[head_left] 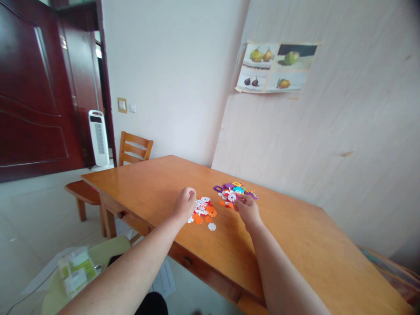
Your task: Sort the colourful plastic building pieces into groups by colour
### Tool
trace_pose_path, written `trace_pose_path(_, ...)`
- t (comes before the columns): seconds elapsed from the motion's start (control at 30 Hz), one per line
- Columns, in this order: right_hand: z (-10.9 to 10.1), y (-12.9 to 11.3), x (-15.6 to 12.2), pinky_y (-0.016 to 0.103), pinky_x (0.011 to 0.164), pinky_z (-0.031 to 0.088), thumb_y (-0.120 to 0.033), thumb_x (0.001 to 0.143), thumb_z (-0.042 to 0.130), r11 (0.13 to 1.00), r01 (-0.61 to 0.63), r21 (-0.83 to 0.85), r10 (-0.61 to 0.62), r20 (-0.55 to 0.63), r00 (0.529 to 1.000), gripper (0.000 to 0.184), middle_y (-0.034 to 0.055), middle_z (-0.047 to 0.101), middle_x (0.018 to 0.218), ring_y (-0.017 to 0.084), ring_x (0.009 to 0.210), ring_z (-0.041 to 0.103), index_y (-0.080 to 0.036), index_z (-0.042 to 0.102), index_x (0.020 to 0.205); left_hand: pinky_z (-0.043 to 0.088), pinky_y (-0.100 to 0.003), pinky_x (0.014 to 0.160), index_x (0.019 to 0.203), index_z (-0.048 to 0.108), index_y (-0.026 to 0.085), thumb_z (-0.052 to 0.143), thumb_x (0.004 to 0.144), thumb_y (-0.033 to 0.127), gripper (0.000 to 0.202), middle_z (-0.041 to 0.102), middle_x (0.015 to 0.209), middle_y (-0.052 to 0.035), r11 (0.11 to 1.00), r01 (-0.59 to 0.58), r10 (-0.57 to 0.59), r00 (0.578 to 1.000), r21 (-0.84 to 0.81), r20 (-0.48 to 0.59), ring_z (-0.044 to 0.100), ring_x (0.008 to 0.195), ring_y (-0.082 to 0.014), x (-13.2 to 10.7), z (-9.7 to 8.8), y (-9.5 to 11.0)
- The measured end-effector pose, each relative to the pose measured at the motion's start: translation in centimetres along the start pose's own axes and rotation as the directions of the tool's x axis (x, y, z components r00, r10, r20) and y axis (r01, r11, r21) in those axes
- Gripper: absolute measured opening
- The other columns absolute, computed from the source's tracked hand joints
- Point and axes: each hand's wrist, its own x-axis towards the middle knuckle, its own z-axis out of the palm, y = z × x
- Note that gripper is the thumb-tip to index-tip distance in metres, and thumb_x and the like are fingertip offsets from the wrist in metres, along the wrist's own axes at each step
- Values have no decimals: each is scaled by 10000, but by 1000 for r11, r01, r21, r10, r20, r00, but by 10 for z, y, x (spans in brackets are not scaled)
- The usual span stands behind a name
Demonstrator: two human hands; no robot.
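My left hand (pixel 186 202) is closed at the left edge of a loose pile of white, red and orange notched plastic discs (pixel 202 211). Its fingers curl inward, so whatever they may hold is hidden. My right hand (pixel 246 211) pinches a white flower-shaped disc (pixel 232 197) at its fingertips. Behind that disc lies a second, mixed pile of building discs, with a blue piece (pixel 239 190), purple pieces (pixel 229 186) and yellow pieces (pixel 236 183). One white disc (pixel 211 226) lies apart, toward the table's front edge.
Both piles rest on a wooden table (pixel 295 236) with drawers below its front edge. A wooden chair (pixel 134 146) stands at the far left end. Closer to me on the left, a pale green stool (pixel 108 249) carries a green-and-white package (pixel 77 271). The wall borders the table's far side.
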Motion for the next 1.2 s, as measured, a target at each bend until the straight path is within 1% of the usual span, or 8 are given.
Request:
trace_pose_path(0.1, 11, 2, -6, 266, 612, 433, -397, 775, 587, 967, 127, -222, -115, 65, 991, 302, 23, 623, 774, 159, 679, 550, -182, 639, 980, 440, -287, 778, 824, 555, 199, 385, 935, 374, 268, 637, 866, -51, 1000, 4, -4, 1000, -2, 9, 596, 873, -180, 0, -2, 2)
trace_pose_path(0.23, 29, -8, -20, 311, 836, 430, -365, 814, 597, 821, 401, -406, -287, 314, 905, 356, 67, 636, 1034, 200, 926, 571, -234, 660, 1139, 407, -266, 681, 707, 466, 217, 309, 959, 458, 382, 577, 727, -17, 999, -46, 45, 997, 10, 61, 559, 736, -160, -2, -5, 8)
trace_pose_path(0.47, 41, -21, -30, 287, 867, 369, -311, 866, 557, 654, 552, -517, -262, 530, 807, 249, 62, 631, 1032, 202, 979, 530, -283, 703, 1067, 429, -261, 669, 706, 480, 221, 305, 938, 545, 435, 575, 692, -3, 995, -55, 70, 983, -88, 172, 565, 715, -163, -6, -8, 15)
trace_pose_path(0.7, 41, -20, -28, 264, 790, 357, -263, 862, 533, 675, 502, -540, -276, 447, 851, 193, 49, 634, 854, 185, 874, 536, -235, 720, 820, 474, -288, 726, 748, 558, 224, 356, 911, 583, 443, 638, 733, -17, 988, -5, 31, 984, -151, 174, 614, 793, -190, -8, -6, 12)
trace_pose_path(0.87, 38, -17, -19, 248, 686, 355, -279, 870, 505, 793, 333, -510, -252, 224, 942, 226, 58, 640, 817, 170, 789, 535, -193, 655, 724, 473, -292, 739, 771, 540, 222, 322, 914, 605, 464, 650, 762, -23, 991, 23, 1, 985, -135, 172, 633, 828, -197, -6, -3, 8)
trace_pose_path(1.07, 24, 1, 0, 242, 563, 362, -423, 834, 506, 996, 24, -88, -42, -205, 978, 396, -1, 601, 687, 159, 599, 515, -160, 591, 1116, 464, -286, 710, 738, 480, 226, 302, 919, 609, 460, 634, 747, -26, 991, 6, 17, 985, -134, 169, 637, 798, -192, -4, 0, 3)
trace_pose_path(1.13, 20, 4, 0, 243, 560, 367, -419, 804, 538, 996, 15, -92, -34, -209, 977, 395, -5, 606, 684, 157, 596, 522, -159, 597, 1095, 461, -283, 698, 718, 463, 229, 304, 919, 607, 457, 619, 718, -21, 993, 2, 16, 987, -118, 157, 634, 784, -190, -3, 1, 1)
trace_pose_path(1.2, 19, 3, -5, 243, 580, 371, -379, 778, 569, 976, 70, -205, -85, -64, 994, 251, -1, 618, 686, 152, 627, 535, -180, 646, 909, 460, -282, 695, 713, 456, 230, 300, 920, 606, 457, 619, 715, -19, 994, 2, 14, 989, -105, 151, 638, 789, -191, -3, 1, 0)
